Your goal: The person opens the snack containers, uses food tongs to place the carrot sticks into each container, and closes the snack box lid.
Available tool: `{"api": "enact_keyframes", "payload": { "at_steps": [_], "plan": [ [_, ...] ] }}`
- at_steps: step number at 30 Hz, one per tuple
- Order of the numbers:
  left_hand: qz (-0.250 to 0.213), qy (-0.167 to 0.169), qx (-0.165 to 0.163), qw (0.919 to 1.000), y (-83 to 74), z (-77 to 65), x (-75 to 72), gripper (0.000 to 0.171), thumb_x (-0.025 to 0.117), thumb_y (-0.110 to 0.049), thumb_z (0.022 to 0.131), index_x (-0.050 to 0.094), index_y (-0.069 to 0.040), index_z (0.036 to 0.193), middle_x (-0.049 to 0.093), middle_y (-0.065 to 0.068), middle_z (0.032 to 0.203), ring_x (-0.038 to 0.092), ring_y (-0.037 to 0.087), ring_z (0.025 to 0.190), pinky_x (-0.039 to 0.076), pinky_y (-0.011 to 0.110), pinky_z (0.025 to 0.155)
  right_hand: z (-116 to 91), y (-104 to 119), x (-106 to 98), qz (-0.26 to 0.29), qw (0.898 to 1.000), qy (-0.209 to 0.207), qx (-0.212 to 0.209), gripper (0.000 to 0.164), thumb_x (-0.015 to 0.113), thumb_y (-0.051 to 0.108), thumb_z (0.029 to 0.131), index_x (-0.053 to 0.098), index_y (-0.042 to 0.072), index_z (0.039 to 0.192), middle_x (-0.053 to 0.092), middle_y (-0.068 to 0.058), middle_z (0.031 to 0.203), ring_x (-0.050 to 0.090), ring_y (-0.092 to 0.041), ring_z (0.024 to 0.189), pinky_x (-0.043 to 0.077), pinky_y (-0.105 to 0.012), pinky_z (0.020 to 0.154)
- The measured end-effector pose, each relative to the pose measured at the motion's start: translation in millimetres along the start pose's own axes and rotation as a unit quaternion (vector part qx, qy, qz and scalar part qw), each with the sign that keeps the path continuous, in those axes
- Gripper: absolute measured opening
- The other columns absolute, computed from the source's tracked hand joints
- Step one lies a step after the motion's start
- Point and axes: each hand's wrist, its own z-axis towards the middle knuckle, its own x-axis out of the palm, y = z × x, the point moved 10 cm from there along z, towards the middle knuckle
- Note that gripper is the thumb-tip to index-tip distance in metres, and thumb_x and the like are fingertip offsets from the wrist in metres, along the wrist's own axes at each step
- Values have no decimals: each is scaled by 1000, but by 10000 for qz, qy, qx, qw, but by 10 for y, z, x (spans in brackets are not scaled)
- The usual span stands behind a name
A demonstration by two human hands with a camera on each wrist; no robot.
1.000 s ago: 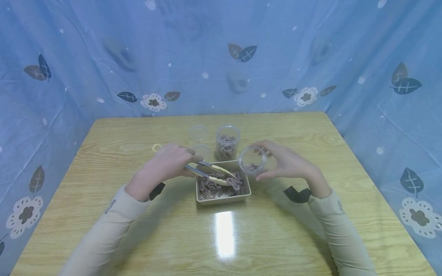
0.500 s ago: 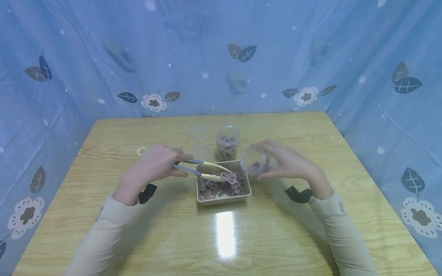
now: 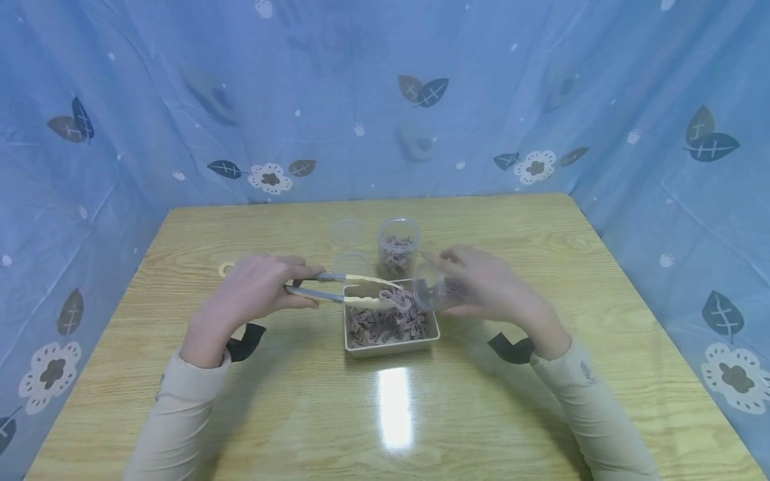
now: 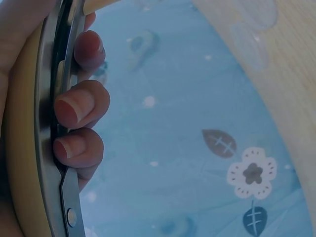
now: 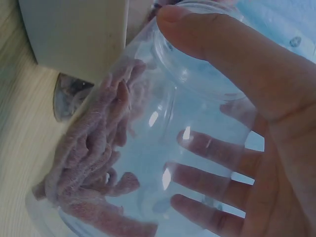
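My left hand [image 3: 243, 290] grips a pair of metal tongs [image 3: 315, 293] with cream tips, its fingers curled round the handles in the left wrist view. Between the tips, purplish-brown meat-like strips [image 3: 394, 298] hang over a cream rectangular box [image 3: 394, 349] holding more of them. At the box's right back corner, my right hand [image 3: 487, 287] holds a clear plastic jar [image 5: 163, 113] tipped on its side, mouth facing the tongs. More strips [image 5: 91, 148] lie along the jar's lower wall in the right wrist view.
Just behind the box stands another clear jar [image 3: 398, 250] with strips inside. Two clear round lids lie left of it, a far lid [image 3: 347, 233] and a near lid [image 3: 351, 262]. A patterned blue curtain [image 3: 361, 100] closes off the table's back and sides.
The left hand and tongs have shifted left, the tips drawing the strips along over the box. The right hand has tipped the jar further, turning its mouth to the left.
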Motion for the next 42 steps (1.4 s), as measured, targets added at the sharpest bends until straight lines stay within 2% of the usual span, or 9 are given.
{"api": "enact_keyframes", "payload": {
  "at_steps": [6,14,23,27,31,35,42],
  "plan": [
    [-52,-128,3,9999,-44,42,-87,44,77,-44,67,72,-22,105,58,-14,73,39,1,49,32,20,43,33,108,-15,-242,9995,-165,-107,99,78,44,66,26,22,147,56,-7,114,53,-20,96,45,-41,89],
    [33,-49,31,10000,-123,121,-69,46,77,-44,68,70,-23,108,57,-13,73,40,1,49,33,20,43,71,250,-29,-451,9975,-381,-391,97,76,51,66,28,22,146,56,-7,114,53,-22,99,44,-42,91],
    [134,-52,369,9992,-307,286,30,50,72,-50,69,69,-23,111,64,-11,81,42,1,51,35,20,46,94,349,-56,-86,9943,-852,-629,92,72,56,68,34,19,144,57,-7,112,53,-18,90,46,-36,84],
    [141,4,377,9992,-359,336,31,52,74,-49,68,69,-21,111,64,-9,80,41,3,50,34,21,45,96,348,-65,33,9927,-990,-684,94,73,55,67,33,19,144,57,-8,112,53,-16,83,47,-34,79],
    [84,0,240,9997,-337,343,-9,56,75,-50,66,68,-20,113,65,-8,82,39,4,50,33,21,45,96,303,-71,163,9923,-1021,-682,98,76,53,65,31,19,145,58,-10,112,52,-15,80,48,-34,78],
    [98,9,114,9999,-287,311,-52,60,76,-51,66,66,-20,116,64,-8,84,38,5,49,31,21,44,100,231,-55,266,9936,-914,-610,98,77,52,65,32,16,145,57,-11,113,54,-18,87,48,-36,81],
    [215,-40,-62,9997,-190,217,-126,63,78,-50,64,65,-19,117,60,-8,78,37,4,47,29,21,42,88,92,-48,416,9964,-688,-281,99,78,52,64,29,23,146,56,-8,113,53,-16,88,48,-34,78]
  ]
}}
